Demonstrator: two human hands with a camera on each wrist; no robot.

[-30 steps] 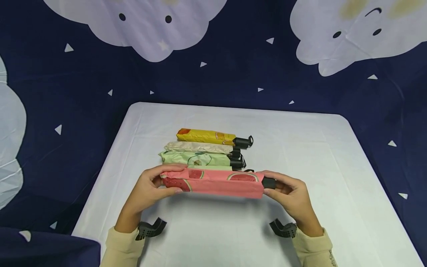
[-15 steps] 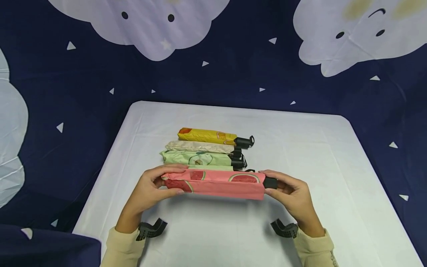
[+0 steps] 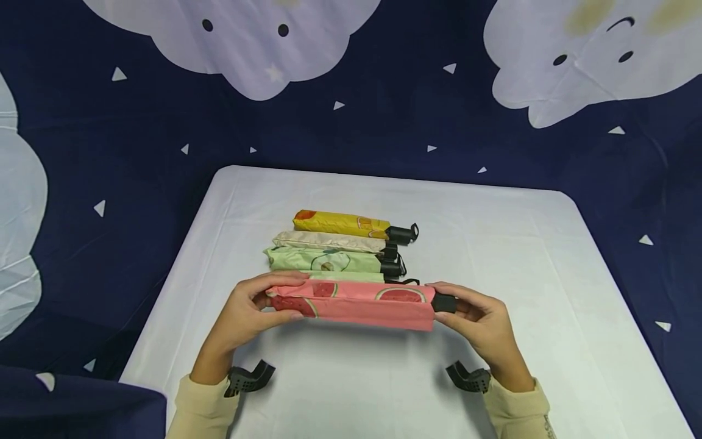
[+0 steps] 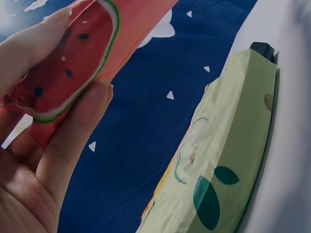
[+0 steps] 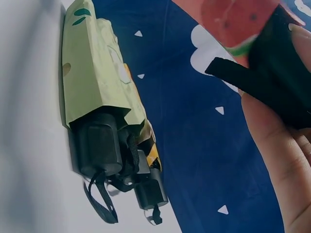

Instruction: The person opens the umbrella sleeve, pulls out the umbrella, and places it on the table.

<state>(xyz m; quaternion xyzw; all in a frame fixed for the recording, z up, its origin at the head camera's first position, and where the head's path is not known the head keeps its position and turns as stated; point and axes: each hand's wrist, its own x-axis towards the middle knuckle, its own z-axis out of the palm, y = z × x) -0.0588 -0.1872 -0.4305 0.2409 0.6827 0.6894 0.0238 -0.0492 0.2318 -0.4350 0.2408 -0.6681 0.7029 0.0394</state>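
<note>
A folded pink umbrella [image 3: 362, 303] with a watermelon print is held level between both hands, raised above the table. My left hand [image 3: 255, 305] pinches its cloth end, thumb in front and fingers behind; the left wrist view shows the watermelon cloth [image 4: 82, 63] in that grip. My right hand [image 3: 479, 314] holds the other end around the black handle [image 3: 443, 302]. A dark strap [image 5: 243, 80] sticks out beside the right fingers. Just beyond lies a green umbrella with an avocado print [image 3: 329, 262]; a pale green strip [image 3: 345, 277] in front of it is mostly hidden by the pink umbrella.
Behind the green umbrella lie a beige umbrella [image 3: 329, 241] and a yellow one [image 3: 342, 224], roughly parallel, black handles to the right. Wrist loops [image 5: 102, 199] hang from the handles. All rest on a white table [image 3: 493, 244] in front of a dark blue cloth [image 3: 384, 134].
</note>
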